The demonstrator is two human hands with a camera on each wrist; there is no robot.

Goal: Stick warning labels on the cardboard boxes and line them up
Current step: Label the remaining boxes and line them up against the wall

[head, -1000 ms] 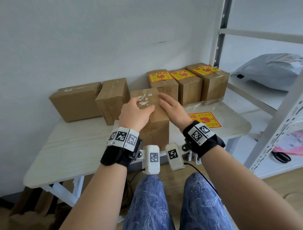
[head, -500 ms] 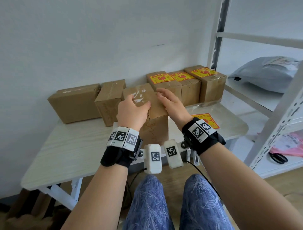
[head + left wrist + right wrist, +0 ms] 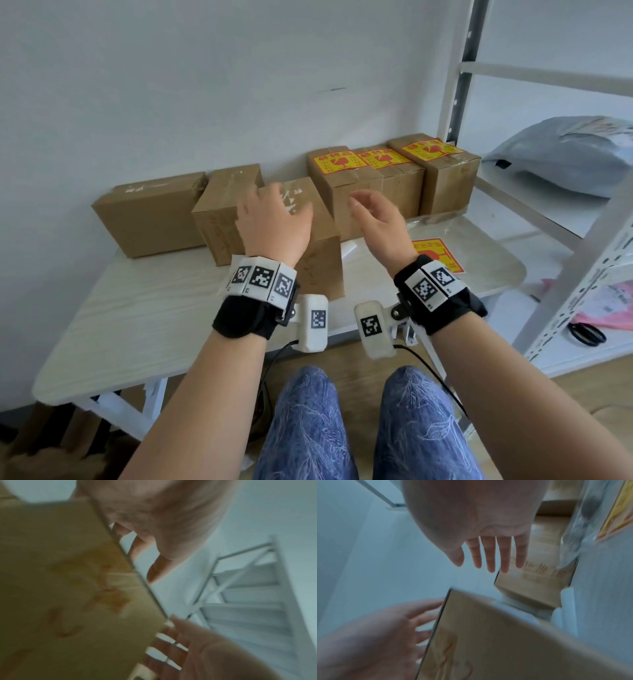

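Note:
An unlabelled cardboard box (image 3: 317,253) with torn white tape marks on top stands mid-table, just in front of the back row. My left hand (image 3: 279,214) hovers over its top with fingers spread and holds nothing; whether it touches the box is unclear from the blur. My right hand (image 3: 371,214) is off the box to its right, fingers straight (image 3: 489,555). Three boxes with yellow-red warning labels (image 3: 339,162) (image 3: 383,158) (image 3: 430,150) stand side by side at the back right. A loose warning label sheet (image 3: 436,253) lies flat on the table right of my right wrist.
Two plain boxes (image 3: 154,214) (image 3: 219,209) stand at the back left against the wall. The pale table (image 3: 137,315) has bare surface at the front left. A white metal shelf (image 3: 582,267) stands to the right, with a grey bag (image 3: 561,154) and scissors (image 3: 585,334).
Both hands gripped the middle box by its top; they have now let go and spread apart. The box stands further back, close to the labelled row.

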